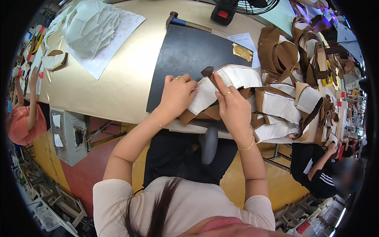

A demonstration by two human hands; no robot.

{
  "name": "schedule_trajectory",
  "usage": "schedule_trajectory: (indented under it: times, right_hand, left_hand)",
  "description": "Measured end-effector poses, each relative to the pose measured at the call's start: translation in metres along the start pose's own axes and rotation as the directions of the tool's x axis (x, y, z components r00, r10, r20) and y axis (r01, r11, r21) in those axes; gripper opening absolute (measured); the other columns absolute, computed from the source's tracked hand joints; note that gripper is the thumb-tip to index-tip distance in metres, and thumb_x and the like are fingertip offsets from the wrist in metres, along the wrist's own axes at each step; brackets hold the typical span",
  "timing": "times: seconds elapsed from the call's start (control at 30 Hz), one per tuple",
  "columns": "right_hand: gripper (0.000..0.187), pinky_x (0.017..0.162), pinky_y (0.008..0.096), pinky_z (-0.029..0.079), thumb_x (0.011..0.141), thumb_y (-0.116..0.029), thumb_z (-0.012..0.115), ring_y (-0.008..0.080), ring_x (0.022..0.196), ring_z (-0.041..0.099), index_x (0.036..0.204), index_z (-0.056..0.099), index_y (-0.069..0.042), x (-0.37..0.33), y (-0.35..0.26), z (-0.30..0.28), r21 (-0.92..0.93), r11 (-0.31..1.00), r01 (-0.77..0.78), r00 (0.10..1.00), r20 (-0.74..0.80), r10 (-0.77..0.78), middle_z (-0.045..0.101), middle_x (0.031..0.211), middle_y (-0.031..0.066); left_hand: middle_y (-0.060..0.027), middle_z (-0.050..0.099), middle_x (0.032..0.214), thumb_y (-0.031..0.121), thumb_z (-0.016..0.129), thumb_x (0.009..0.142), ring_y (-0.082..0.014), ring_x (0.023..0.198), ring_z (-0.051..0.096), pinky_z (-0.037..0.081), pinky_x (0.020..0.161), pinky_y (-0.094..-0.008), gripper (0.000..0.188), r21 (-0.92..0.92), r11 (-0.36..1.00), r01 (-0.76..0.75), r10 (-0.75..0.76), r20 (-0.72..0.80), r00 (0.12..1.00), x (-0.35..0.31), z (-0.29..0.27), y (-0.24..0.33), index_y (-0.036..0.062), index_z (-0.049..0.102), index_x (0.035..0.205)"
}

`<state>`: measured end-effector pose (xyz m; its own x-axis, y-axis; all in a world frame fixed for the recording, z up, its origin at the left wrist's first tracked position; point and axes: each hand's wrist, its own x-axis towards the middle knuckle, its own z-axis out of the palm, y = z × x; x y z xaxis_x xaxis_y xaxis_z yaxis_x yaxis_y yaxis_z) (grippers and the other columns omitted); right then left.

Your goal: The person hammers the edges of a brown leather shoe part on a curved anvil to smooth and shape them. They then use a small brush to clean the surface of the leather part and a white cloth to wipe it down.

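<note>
A long curved strip of brown leather with a white lining (202, 96) lies across the dark board (185, 51) at the near edge of the table. My left hand (177, 94) has its fingers closed on the strip's left edge. Over the same strip, my right hand (233, 106) grips a small hammer (207, 71) with a dark, blocky head. Its index finger stretches along the tool towards the head; most of the handle is hidden under the hand. The strip's far end runs right, to a heap of similar pieces (280, 106).
Another hammer (189, 25), blue-handled, lies behind the board. White cut pieces (92, 29) are stacked on paper at the far left. A fan (252, 6) stands at the back, with brown leather bundles (278, 49) to the right. Other people work at both sides.
</note>
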<state>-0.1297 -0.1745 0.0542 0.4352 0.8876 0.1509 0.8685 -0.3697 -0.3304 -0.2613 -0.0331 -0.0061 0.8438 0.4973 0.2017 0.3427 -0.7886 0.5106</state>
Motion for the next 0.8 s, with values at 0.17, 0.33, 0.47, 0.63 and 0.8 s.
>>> schedule_trajectory:
  times: [0.17, 0.33, 0.47, 0.63, 0.8]
  right_hand:
    - [0.054, 0.056, 0.0386, 0.052, 0.092, -0.016, 0.064, 0.0251, 0.059, 0.062, 0.144, 0.053, -0.027, -0.011, -0.001, 0.017, -0.05, 0.998, -0.026, 0.996, 0.079, 0.03, 0.06, 0.078, 0.0078]
    - [0.053, 0.055, 0.0402, 0.053, 0.092, -0.016, 0.064, 0.0281, 0.06, 0.064, 0.143, 0.053, -0.026, -0.001, -0.003, 0.012, 0.04, 0.999, -0.005, 1.0, 0.009, 0.005, 0.061, 0.078, 0.0082]
    - [0.053, 0.055, 0.0405, 0.053, 0.092, -0.017, 0.064, 0.0294, 0.059, 0.063, 0.143, 0.054, -0.026, -0.009, -0.009, 0.017, 0.198, 0.98, 0.032, 0.97, -0.244, 0.018, 0.061, 0.078, 0.0083]
    - [0.052, 0.055, 0.0392, 0.051, 0.092, -0.017, 0.065, 0.0265, 0.059, 0.061, 0.142, 0.055, -0.026, -0.008, 0.002, 0.024, -0.003, 1.0, 0.025, 0.999, 0.023, -0.025, 0.059, 0.076, 0.0069]
    - [0.052, 0.055, 0.0387, 0.052, 0.091, -0.016, 0.065, 0.0259, 0.058, 0.062, 0.142, 0.055, -0.027, -0.011, -0.012, 0.011, 0.16, 0.986, 0.051, 0.99, -0.139, -0.028, 0.058, 0.076, 0.0066]
  left_hand:
    - [-0.0032, 0.063, 0.089, 0.019, 0.07, 0.086, -0.0211, 0.082, 0.061, 0.036, 0.085, -0.0388, 0.014, 0.074, 0.997, -0.033, 0.036, -0.045, 0.998, -0.006, 0.003, 0.005, 0.0105, 0.073, 0.097]
    - [-0.0033, 0.063, 0.091, 0.019, 0.069, 0.087, -0.0208, 0.085, 0.061, 0.037, 0.087, -0.0383, 0.014, -0.07, 0.997, 0.027, -0.027, -0.001, 1.0, -0.009, -0.004, -0.007, 0.0099, 0.072, 0.098]
    - [-0.0032, 0.064, 0.093, 0.019, 0.071, 0.086, -0.0211, 0.085, 0.06, 0.037, 0.086, -0.0378, 0.015, 0.161, 0.983, -0.084, 0.094, -0.056, 0.994, -0.013, -0.001, 0.002, 0.0095, 0.073, 0.098]
    - [-0.0034, 0.064, 0.093, 0.018, 0.07, 0.086, -0.0209, 0.086, 0.061, 0.037, 0.083, -0.0385, 0.014, -0.072, 0.996, 0.051, -0.054, -0.047, 0.997, -0.015, -0.006, -0.005, 0.011, 0.073, 0.098]
    - [-0.0028, 0.064, 0.091, 0.016, 0.071, 0.085, -0.0187, 0.084, 0.06, 0.036, 0.083, -0.0348, 0.019, 0.094, 0.994, -0.049, 0.061, -0.126, 0.99, -0.028, -0.002, 0.002, 0.0081, 0.073, 0.103]
